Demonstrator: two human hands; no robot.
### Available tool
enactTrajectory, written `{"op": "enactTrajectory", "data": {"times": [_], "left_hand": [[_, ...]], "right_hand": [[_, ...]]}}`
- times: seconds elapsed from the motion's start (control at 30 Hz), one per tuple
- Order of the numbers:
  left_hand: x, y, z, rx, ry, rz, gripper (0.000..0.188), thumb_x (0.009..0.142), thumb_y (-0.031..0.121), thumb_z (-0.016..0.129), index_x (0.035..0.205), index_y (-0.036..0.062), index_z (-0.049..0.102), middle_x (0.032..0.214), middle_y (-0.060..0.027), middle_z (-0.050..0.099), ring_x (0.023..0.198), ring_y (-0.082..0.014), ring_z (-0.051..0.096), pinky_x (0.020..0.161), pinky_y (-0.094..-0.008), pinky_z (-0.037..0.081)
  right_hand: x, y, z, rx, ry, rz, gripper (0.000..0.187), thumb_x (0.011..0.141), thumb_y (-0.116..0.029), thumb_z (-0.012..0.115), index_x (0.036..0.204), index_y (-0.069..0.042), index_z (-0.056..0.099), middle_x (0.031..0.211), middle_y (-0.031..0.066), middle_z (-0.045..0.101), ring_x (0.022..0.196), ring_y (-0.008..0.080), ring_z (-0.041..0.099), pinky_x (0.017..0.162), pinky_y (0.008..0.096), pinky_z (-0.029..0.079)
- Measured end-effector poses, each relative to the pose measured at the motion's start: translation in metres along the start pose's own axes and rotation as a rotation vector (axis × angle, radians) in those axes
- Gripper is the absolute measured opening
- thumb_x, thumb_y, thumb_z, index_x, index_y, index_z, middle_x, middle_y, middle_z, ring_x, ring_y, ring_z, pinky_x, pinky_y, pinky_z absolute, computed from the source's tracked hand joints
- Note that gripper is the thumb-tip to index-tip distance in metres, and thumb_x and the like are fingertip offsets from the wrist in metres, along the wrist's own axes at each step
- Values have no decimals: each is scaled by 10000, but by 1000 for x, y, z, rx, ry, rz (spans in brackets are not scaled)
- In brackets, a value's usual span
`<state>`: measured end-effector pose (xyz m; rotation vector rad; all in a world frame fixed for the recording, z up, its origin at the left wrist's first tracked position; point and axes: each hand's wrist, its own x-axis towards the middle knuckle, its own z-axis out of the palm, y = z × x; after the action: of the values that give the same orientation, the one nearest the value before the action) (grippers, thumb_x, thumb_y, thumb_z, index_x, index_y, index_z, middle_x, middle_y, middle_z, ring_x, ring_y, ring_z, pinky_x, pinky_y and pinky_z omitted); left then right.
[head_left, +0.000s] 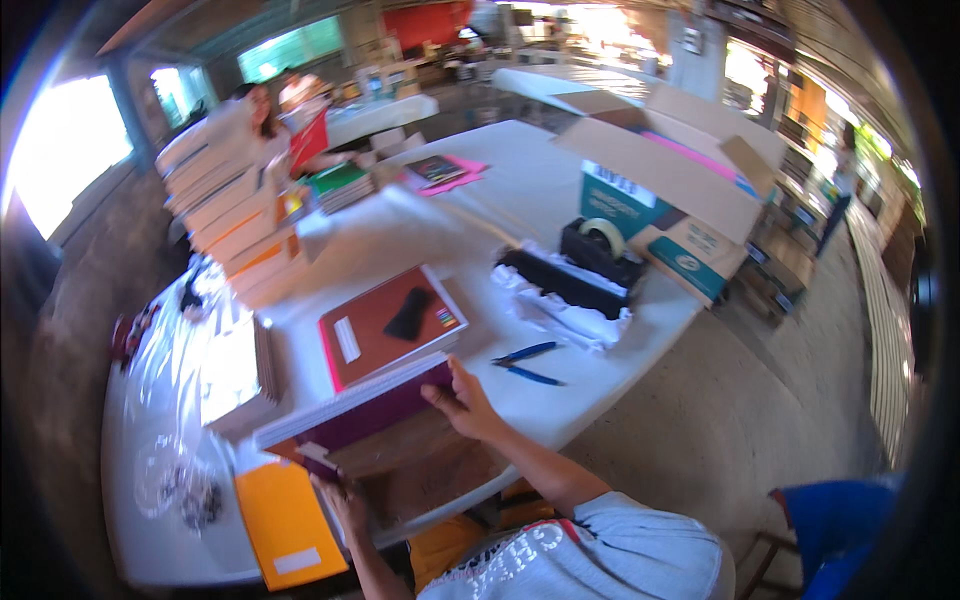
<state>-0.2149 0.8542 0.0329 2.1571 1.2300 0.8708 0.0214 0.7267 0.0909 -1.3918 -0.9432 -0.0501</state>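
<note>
Both hands hold a purple-covered notebook (385,408), tilted up on its edge over the near side of the table, its white page edges facing up. It may be more than one notebook. My left hand (345,508) grips the lower left corner. My right hand (467,402) is closed round the right end, thumb on the cover. Just beyond lies a pile with a brown-covered notebook (375,335) on top and a small black object (408,314) on it. An orange folder (288,520) with a white label lies by my left hand. Blue-handled pliers (528,365) rest right of the pile.
A tape dispenser (600,245) and a black roll on crumpled white plastic (565,285) sit at the right. Behind them stands an open cardboard box (660,190). A tall leaning stack (225,200) rises at the left. Across the table another person (275,130) holds something red.
</note>
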Motion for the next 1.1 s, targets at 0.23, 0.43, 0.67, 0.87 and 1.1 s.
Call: {"op": "enactTrajectory", "data": {"times": [0.23,0.43,0.67,0.87,1.1], "left_hand": [[13,13,-14,-337,-138,42,634,927,282,462,1357,-77,164,1346,-294,298,1279,-373,277,1034,-419,251],[15,153,-63,24,592,691,642,900,351,492,1346,-37,242,1342,-257,322,1274,-350,295,1060,-439,208],[36,214,-18,332,290,759,376,753,445,652,816,81,582,795,-90,543,820,-278,526,819,-418,362],[36,215,1,190,346,800,462,691,429,710,1054,161,612,914,-61,505,959,-251,509,1009,-494,235],[29,227,31,289,490,635,595,647,649,636,785,82,520,914,-96,491,1087,-254,469,1030,-635,29]], "right_hand": [[8,-40,-41,184,-278,140,574,872,-338,582,1254,34,367,1113,206,538,1024,293,544,870,348,417],[5,-25,-36,139,-235,93,464,908,-255,545,1240,11,360,1031,142,582,919,208,539,820,326,432],[55,-13,-104,414,-699,147,406,858,-108,594,1225,-64,426,1146,60,490,1058,154,501,874,303,433],[127,93,-200,-742,-10,203,306,790,-228,647,1019,-36,580,887,151,635,836,285,621,752,365,485],[116,96,-130,-1085,-28,309,428,807,-434,575,1051,-82,582,1151,181,521,1112,349,461,893,457,400]]}}
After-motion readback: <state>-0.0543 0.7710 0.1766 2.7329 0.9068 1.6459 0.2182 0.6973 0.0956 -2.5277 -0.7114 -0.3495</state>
